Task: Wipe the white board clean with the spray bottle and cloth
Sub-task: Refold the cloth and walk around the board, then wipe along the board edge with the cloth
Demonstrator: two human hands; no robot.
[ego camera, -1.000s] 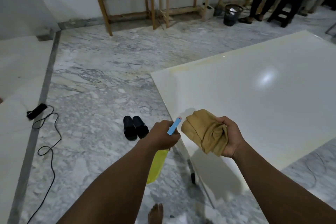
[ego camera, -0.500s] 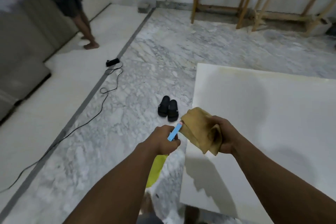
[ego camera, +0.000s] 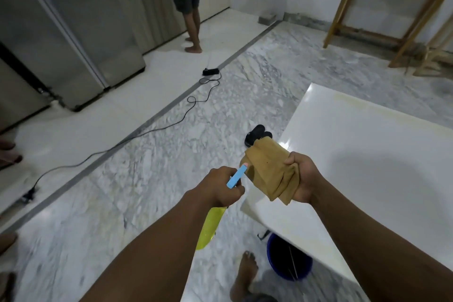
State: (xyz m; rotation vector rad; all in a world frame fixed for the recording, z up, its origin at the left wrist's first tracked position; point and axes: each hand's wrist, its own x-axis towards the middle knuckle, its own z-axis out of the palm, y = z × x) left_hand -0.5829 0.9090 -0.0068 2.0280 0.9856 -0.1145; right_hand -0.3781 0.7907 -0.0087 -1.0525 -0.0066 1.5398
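Observation:
The white board lies flat and fills the right of the head view. My left hand grips a spray bottle with a yellow body and a blue nozzle, held just left of the board's near corner. The nozzle points up and to the right at the cloth. My right hand clutches a bunched tan cloth above the board's left edge. The nozzle tip almost touches the cloth.
A blue bucket sits under the board's near corner beside my bare foot. Black sandals lie by the board's left edge. A black cable crosses the marble floor. A person stands by steel cabinets; a wooden table stands far right.
My view has swung left, bringing the cabinets and the standing person into sight. Both hands keep their grips, and the nozzle stays close to the cloth.

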